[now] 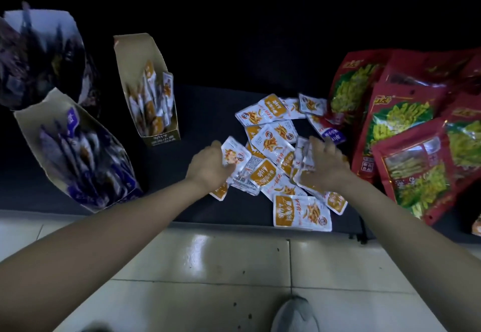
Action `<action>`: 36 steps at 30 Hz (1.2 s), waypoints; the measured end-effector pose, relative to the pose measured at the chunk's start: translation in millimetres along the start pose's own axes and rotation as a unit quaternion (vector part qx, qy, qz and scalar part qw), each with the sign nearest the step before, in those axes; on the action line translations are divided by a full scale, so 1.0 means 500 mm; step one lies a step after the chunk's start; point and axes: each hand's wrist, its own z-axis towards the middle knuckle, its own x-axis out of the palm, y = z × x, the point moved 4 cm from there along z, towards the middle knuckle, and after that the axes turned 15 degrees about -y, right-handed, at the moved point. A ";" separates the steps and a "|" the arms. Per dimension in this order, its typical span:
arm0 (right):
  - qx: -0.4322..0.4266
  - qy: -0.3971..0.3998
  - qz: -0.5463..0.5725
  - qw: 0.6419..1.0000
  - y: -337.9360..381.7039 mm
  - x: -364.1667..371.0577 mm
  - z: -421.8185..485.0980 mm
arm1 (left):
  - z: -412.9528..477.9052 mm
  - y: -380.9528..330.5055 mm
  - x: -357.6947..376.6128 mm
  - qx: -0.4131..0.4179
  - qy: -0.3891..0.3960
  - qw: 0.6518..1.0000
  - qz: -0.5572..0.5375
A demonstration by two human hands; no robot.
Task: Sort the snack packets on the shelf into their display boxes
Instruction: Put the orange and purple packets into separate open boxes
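Observation:
A loose heap of small orange-and-white snack packets [273,147] lies on the dark shelf [208,113]. My left hand [208,167] grips a few of these packets at the heap's left edge. My right hand [325,167] holds a small bundle of packets at the heap's right side. One purple packet [333,135] lies at the heap's far right. A tan display box [153,92] with orange packets standing in it sits to the left. Nearer the shelf edge, a second display box [86,160] holds purple packets.
Large red bags of green snacks [406,128] are piled on the right of the shelf. Another box of dark packets [39,56] stands at the far left. Below the shelf edge is a shiny tiled floor [221,266] with my grey shoe [294,316].

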 end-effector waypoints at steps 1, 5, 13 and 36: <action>0.003 0.025 -0.017 1.000 -0.002 0.014 -0.008 | 0.002 0.000 -0.003 -0.005 -0.019 1.000 -0.016; -0.115 0.010 0.003 0.993 0.052 0.044 -0.027 | 0.011 -0.013 -0.003 -0.023 -0.061 0.995 -0.078; -0.043 -0.215 0.106 0.970 0.022 -0.012 0.062 | 0.021 -0.023 -0.002 -0.010 -0.070 0.994 -0.082; -0.032 -0.174 0.012 0.984 -0.007 0.010 0.087 | 0.047 -0.142 0.041 0.285 -0.052 0.956 0.052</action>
